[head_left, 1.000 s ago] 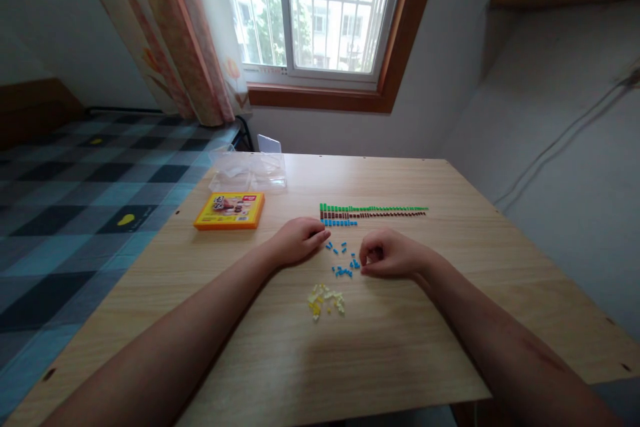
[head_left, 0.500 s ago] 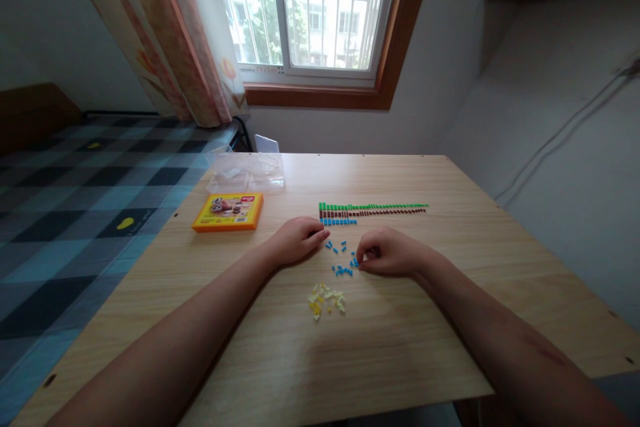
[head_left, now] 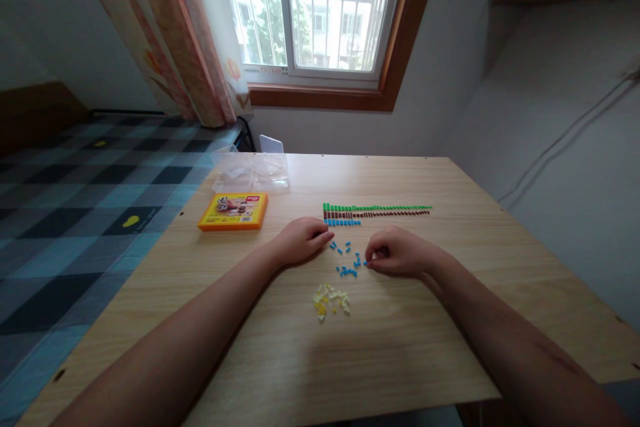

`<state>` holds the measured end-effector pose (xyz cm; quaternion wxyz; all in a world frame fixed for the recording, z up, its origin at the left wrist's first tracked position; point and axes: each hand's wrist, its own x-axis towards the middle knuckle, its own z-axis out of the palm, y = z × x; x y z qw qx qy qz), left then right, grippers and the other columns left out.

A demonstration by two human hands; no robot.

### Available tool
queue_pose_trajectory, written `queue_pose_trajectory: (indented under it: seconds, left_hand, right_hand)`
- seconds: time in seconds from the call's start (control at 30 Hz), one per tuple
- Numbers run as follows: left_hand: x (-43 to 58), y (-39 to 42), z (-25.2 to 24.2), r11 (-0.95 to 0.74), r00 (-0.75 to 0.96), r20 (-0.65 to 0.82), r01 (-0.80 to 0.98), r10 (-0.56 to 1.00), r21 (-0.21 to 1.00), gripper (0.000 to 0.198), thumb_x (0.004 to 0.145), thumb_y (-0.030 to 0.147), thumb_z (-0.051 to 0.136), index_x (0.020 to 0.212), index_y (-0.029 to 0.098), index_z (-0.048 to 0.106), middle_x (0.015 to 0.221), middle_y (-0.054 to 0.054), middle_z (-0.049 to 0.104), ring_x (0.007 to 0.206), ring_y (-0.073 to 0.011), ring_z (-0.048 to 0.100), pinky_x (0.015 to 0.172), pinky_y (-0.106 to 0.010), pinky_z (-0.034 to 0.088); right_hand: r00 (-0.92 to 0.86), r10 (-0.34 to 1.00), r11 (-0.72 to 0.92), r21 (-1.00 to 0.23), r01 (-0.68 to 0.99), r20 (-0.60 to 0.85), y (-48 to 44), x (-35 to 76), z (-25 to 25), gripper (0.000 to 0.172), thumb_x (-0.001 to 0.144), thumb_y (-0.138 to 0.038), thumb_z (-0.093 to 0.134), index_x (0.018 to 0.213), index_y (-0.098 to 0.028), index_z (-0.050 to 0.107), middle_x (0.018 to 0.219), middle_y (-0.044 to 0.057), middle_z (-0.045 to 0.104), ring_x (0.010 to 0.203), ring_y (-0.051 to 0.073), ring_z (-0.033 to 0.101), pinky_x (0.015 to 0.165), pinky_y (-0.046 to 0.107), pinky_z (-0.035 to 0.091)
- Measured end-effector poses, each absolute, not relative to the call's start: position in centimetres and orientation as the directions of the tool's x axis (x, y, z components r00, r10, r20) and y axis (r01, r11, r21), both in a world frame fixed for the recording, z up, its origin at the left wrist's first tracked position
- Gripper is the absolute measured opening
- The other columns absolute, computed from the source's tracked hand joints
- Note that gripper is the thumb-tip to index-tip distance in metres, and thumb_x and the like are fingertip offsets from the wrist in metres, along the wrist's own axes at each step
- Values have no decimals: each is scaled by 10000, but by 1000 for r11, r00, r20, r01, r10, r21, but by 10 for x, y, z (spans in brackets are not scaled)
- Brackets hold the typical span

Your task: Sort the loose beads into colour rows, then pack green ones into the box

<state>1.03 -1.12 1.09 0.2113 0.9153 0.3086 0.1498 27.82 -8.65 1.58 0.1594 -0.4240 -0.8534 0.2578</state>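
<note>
Pinching blue brick (head_left: 365, 263) in grip of right hand (head_left: 397, 252), poking left, can't read long axis, beside loose blue bricks (head_left: 349, 271) on worktop (head_left: 280, 353); can't tell grip of left hand (head_left: 303, 240), crowding left end of blue brick row (head_left: 343, 223), with yellow pieces (head_left: 321, 307) nearer.

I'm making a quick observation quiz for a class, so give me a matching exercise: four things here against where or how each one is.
1. Green row
2. Yellow pieces
3. Orange-sided box
4. Right hand

A. In front of the clear containers
B. Curled, right by a single blue piece
C. Just beyond the brown row
D. Loose, nearer the person than the blue pieces

Pairs: 1-C, 2-D, 3-A, 4-B
</note>
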Motion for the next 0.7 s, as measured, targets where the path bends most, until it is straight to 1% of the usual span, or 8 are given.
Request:
queue_pose_trajectory:
  seconds: [0.17, 0.33, 0.47, 0.7]
  left_hand:
    - [10, -12, 12, -711, 763, 134, 503, 632, 492, 385, 960, 393, 452, 657, 180, 559, 703, -26, 595, 676, -158, 498, 654, -284, 370]
    - [11, -12, 10, -718, 764, 146, 499, 629, 485, 370, 946, 383, 476, 641, 181, 538, 678, -15, 562, 653, -149, 478, 640, -282, 351]
    - [10, -12, 8, -737, 770, 161, 495, 617, 460, 353, 926, 387, 512, 637, 184, 512, 673, -6, 540, 653, -145, 464, 635, -277, 340]
    - [9, -13, 9, -748, 774, 176, 485, 608, 453, 337, 872, 376, 594, 623, 188, 467, 653, 9, 513, 650, -141, 451, 618, -270, 315]
  right_hand:
    - [-547, 836, 494, -500, 711, 48, -84, 286, 16, 155, 763, -132, 630, 784, -197, 769, 666, -5, 674, 601, 115, 537, 578, 239, 357]
    - [-476, 868, 487, -431, 759, 143, -79, 285, 6, 121, 839, -214, 657, 827, -205, 777, 707, 7, 697, 637, 125, 562, 613, 249, 373]
    - [-433, 869, 494, -432, 754, 238, -76, 272, -2, 135, 879, -228, 650, 869, -206, 783, 762, 22, 722, 674, 134, 600, 661, 256, 411]
    - [-430, 843, 537, -456, 710, 324, -74, 267, -9, 155, 903, -225, 636, 932, -211, 787, 863, 45, 764, 756, 158, 661, 702, 264, 455]
